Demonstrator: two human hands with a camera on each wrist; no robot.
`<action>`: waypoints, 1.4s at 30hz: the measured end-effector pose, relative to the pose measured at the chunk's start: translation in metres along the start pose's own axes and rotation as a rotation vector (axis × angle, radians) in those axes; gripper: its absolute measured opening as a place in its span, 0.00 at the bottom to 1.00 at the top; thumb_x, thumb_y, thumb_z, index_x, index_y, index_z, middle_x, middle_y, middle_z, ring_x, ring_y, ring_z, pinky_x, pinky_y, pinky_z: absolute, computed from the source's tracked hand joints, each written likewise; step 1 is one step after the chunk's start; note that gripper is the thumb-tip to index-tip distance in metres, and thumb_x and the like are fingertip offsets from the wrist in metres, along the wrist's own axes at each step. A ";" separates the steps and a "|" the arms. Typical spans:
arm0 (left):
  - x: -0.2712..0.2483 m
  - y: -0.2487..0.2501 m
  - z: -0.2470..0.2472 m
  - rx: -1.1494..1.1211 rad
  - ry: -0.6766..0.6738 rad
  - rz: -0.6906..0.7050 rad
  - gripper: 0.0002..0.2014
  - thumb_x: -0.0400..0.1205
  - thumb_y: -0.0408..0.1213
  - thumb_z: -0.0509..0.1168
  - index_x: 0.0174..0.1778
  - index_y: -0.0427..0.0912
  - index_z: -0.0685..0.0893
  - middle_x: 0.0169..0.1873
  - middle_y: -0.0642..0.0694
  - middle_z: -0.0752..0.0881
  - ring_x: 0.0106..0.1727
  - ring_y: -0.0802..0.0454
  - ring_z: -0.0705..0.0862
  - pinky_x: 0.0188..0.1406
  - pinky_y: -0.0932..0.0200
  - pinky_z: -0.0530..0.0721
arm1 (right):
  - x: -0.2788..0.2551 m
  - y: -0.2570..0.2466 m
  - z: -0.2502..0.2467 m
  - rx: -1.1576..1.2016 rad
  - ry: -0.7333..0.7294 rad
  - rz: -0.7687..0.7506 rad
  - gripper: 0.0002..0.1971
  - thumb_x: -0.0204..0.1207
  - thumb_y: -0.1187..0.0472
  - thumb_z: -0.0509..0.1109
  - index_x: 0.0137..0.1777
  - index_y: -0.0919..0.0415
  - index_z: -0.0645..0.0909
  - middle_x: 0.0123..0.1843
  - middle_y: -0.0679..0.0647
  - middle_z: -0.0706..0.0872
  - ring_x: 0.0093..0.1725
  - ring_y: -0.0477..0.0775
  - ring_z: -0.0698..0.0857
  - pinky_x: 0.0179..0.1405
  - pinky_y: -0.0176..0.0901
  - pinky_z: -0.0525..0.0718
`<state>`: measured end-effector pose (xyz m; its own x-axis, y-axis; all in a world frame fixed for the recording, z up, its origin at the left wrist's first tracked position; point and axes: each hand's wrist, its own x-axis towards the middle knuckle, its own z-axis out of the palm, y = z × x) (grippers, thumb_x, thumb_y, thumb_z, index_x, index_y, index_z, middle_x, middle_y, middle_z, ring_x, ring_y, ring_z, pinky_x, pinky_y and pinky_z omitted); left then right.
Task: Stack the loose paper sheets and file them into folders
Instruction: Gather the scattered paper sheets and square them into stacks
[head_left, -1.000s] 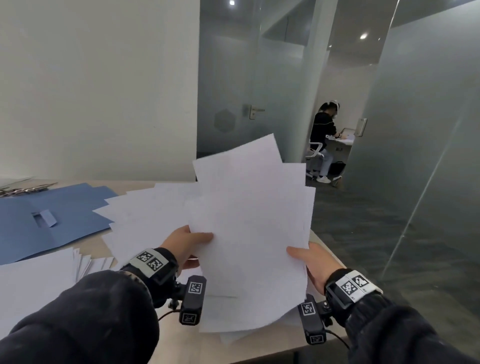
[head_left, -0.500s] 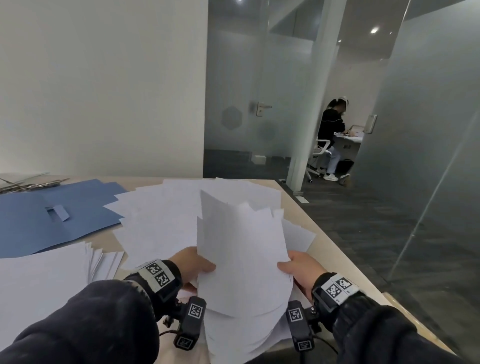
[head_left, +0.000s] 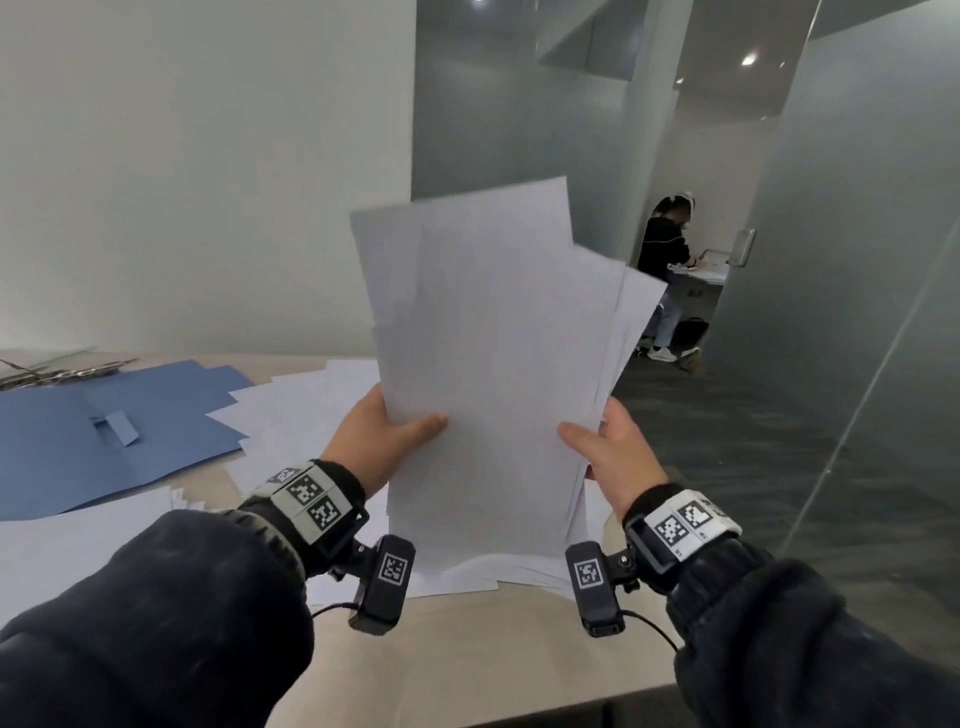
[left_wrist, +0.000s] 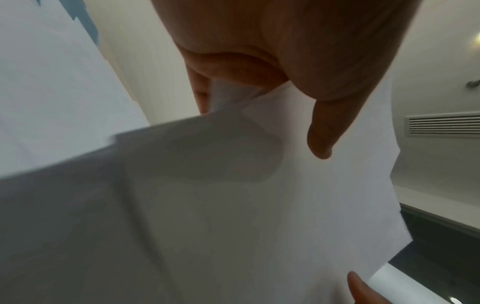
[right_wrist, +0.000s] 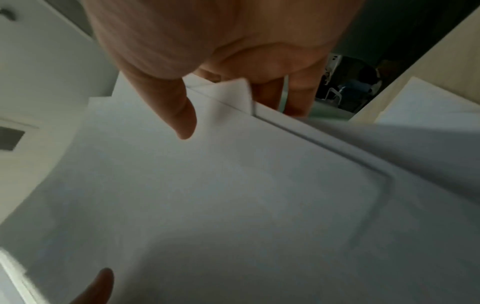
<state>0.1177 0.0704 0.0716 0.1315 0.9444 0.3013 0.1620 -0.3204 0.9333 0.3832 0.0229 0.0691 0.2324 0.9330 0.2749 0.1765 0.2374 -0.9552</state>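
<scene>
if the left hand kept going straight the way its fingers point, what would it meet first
Nothing new before the bundle of sheets it already grips: the left hand points rightward into them. Past that lies the right hand, probably.

White sheets (head_left: 493, 364), blue folder (head_left: 78, 441)

Dim ceiling-spot light; wrist views blurred, shadowed, strongly bent at edges.
</scene>
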 end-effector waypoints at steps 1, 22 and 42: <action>-0.002 -0.006 0.000 0.018 -0.014 -0.022 0.17 0.79 0.38 0.77 0.63 0.50 0.85 0.52 0.57 0.92 0.51 0.60 0.91 0.54 0.57 0.89 | -0.002 0.006 0.002 -0.020 -0.004 -0.001 0.19 0.81 0.67 0.73 0.69 0.53 0.78 0.57 0.49 0.92 0.57 0.49 0.91 0.58 0.45 0.87; -0.021 -0.021 0.027 -0.189 -0.027 -0.070 0.28 0.73 0.41 0.81 0.68 0.52 0.81 0.57 0.51 0.92 0.57 0.52 0.91 0.59 0.48 0.88 | -0.024 0.026 0.014 0.100 0.039 0.031 0.12 0.78 0.66 0.76 0.60 0.56 0.85 0.53 0.50 0.94 0.54 0.50 0.92 0.51 0.41 0.86; -0.068 -0.017 -0.136 0.095 0.262 -0.336 0.13 0.82 0.36 0.59 0.57 0.56 0.83 0.49 0.45 0.92 0.49 0.41 0.92 0.57 0.37 0.90 | -0.016 0.016 0.164 -0.028 -0.295 0.200 0.11 0.80 0.60 0.59 0.57 0.59 0.79 0.48 0.58 0.87 0.45 0.59 0.85 0.43 0.49 0.81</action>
<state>-0.0266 0.0218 0.0617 -0.1941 0.9804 0.0345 0.2441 0.0142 0.9696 0.2259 0.0564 0.0316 -0.0200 0.9992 0.0353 0.1827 0.0384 -0.9824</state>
